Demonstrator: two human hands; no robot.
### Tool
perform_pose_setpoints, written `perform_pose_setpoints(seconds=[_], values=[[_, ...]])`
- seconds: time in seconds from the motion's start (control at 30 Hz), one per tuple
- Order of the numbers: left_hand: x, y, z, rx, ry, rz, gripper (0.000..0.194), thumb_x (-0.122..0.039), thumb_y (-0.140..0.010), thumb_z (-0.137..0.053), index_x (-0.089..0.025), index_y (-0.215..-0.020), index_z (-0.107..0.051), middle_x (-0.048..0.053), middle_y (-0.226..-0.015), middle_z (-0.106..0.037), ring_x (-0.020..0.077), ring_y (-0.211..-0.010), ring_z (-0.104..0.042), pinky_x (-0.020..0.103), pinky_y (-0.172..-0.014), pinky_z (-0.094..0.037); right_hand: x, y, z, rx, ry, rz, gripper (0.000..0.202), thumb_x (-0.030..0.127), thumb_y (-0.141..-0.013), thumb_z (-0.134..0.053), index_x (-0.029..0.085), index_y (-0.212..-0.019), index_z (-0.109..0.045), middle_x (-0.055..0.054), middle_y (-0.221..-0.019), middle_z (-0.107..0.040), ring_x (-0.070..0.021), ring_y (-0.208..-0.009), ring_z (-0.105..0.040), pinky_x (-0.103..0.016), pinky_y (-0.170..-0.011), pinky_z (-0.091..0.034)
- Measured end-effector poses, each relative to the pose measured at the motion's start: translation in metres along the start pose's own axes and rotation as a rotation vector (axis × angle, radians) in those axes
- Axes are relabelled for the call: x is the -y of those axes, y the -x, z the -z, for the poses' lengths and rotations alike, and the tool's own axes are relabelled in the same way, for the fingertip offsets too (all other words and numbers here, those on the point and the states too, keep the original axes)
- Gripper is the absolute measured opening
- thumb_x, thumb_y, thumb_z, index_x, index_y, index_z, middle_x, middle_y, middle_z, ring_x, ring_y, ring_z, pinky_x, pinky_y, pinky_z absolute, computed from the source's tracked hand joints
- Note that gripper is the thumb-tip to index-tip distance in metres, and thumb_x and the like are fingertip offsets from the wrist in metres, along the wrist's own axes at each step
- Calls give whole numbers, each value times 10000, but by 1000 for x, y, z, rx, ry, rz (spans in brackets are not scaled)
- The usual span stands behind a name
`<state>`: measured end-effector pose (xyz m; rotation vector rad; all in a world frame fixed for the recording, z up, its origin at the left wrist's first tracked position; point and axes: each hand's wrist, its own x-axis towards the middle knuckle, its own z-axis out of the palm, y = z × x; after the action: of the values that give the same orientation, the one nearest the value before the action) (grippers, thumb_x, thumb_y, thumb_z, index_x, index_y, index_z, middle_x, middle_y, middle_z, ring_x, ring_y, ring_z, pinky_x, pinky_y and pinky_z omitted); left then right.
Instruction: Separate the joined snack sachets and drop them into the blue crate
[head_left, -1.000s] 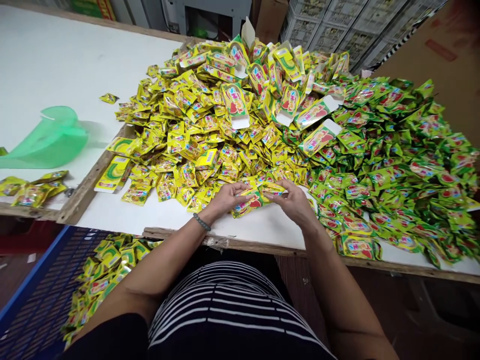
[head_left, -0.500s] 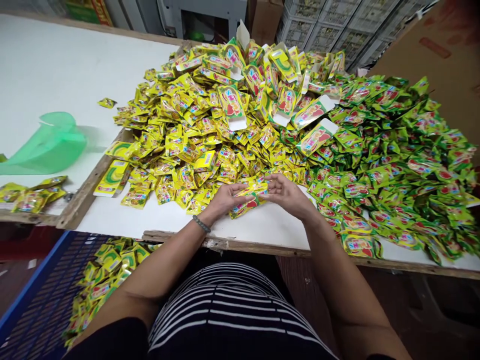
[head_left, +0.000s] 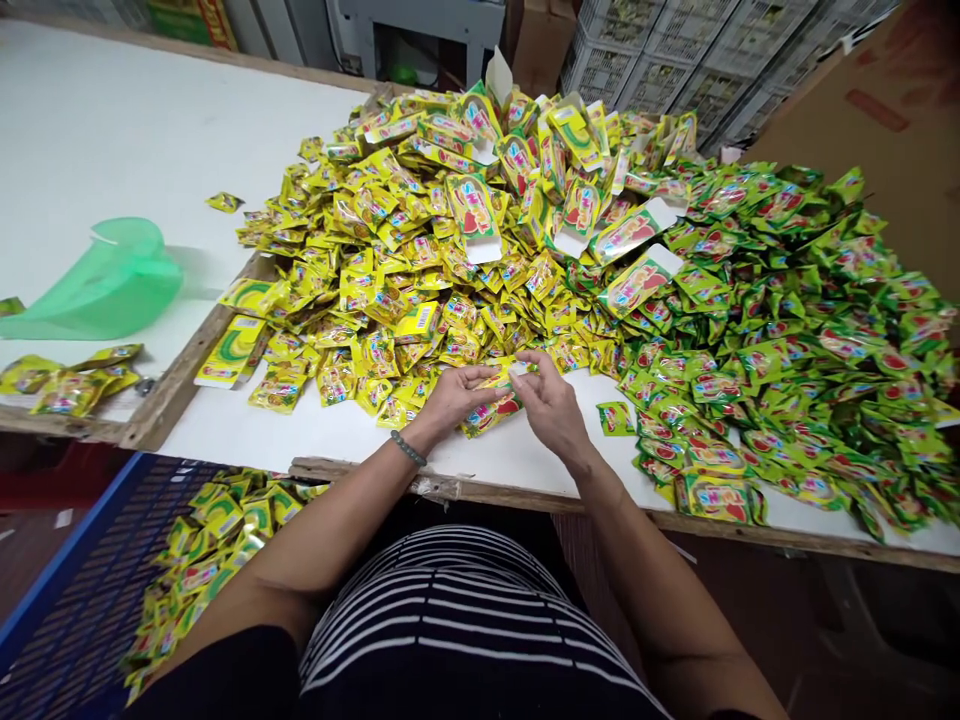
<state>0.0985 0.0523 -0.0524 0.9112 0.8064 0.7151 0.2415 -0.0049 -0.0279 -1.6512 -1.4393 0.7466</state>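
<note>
My left hand [head_left: 452, 402], with a beaded bracelet at the wrist, is closed around the left end of a small yellow-and-green candy box [head_left: 491, 416] with a watermelon picture. My right hand [head_left: 553, 408] pinches the right end of that box, where a bit of white shows; its fingers hide what lies between them. The box is just above the white tabletop, near the front edge. Right behind it rises a heap of yellow candy sachets [head_left: 367, 285]. A single green sachet [head_left: 616, 418] lies right of my right hand, beside a pile of green sachets [head_left: 795, 320].
Several open boxes [head_left: 474, 212] lie on the heap. At left, a wooden strip [head_left: 196, 365] divides the table [head_left: 67, 120], with a green translucent scoop [head_left: 124, 285] beyond it. Below stands a blue crate [head_left: 82, 580] of filled boxes. Cardboard [head_left: 862, 150] borders the right.
My right hand has moved left and closed in on the box's right end. The single green sachet now shows apart on the tabletop. My left hand keeps its hold.
</note>
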Motion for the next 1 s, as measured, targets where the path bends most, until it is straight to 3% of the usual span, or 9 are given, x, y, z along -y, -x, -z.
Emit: perform_pose_setpoints(seconds=[0.1,0.2,0.3,0.43,0.57,0.63,0.73,0.87,1.0], values=[[0,-1,-1,12,43,-24,481,-321,-466,-890,-108,-847,-687,2,-726,-716,113,-642,-634,244,-677,-491,1,3,-6,45,-37,19,387,424,-889,-506,210,-1211,-501,2,-732,-686,-175,-621,-612,-304,-633,-477],[-2,-2,-2,-21,89,-51,505,-350,-481,-886,-116,-868,-661,0,-725,-710,107,-621,-626,236,-654,-485,0,7,-9,-210,-77,85,418,401,-865,-559,209,-1230,-489,-75,-990,-699,-197,-837,-650,-356,-779,-510],[-4,-1,-3,-85,107,-89,536,-406,-552,-855,-140,-941,-599,-13,-688,-681,107,-564,-601,237,-594,-470,-7,7,-10,-435,-104,77,350,431,-809,-639,210,-1073,-576,-102,-1075,-655,-216,-958,-623,-380,-827,-518],[-6,3,-3,-55,9,-175,597,-460,-703,-751,-205,-1179,-494,-42,-681,-625,108,-557,-577,228,-570,-446,-19,3,-19,-172,-340,-36,364,487,-785,-649,212,-1020,-608,-53,-945,-668,-183,-834,-633,-343,-745,-552],[-8,7,-3,56,-207,-313,453,-370,-735,-732,-191,-1110,-552,38,-1008,-654,162,-945,-623,245,-825,-466,-30,2,-19,-106,-451,-53,294,484,-818,-617,212,-927,-625,-17,-816,-664,-169,-769,-629,-338,-754,-547],[-7,7,-3,85,-229,-319,418,-345,-742,-719,-181,-1085,-545,44,-1043,-643,167,-987,-608,251,-858,-456,-34,2,-14,-36,-430,-57,270,478,-824,-620,209,-840,-630,0,-722,-632,-162,-707,-610,-333,-737,-536],[-5,5,-2,122,-220,-261,400,-344,-748,-710,-179,-1067,-535,19,-935,-644,140,-845,-612,241,-769,-462,-35,2,-8,35,-418,-71,276,483,-828,-617,208,-813,-625,8,-683,-620,-158,-675,-603,-327,-712,-527],[-3,3,-2,69,-197,-201,403,-415,-766,-686,-196,-1066,-530,-42,-707,-580,87,-583,-528,206,-574,-395,-24,1,-6,-80,-338,-23,374,487,-819,-618,220,-1081,-633,-34,-893,-712,-180,-778,-650,-343,-747,-541],[-3,4,0,-46,-102,-189,485,-407,-681,-762,-204,-1018,-479,-73,-639,-554,60,-503,-477,187,-522,-351,-16,4,-4,-77,-214,27,301,452,-831,-616,213,-975,-730,-56,-997,-743,-204,-894,-668,-369,-850,-522]])
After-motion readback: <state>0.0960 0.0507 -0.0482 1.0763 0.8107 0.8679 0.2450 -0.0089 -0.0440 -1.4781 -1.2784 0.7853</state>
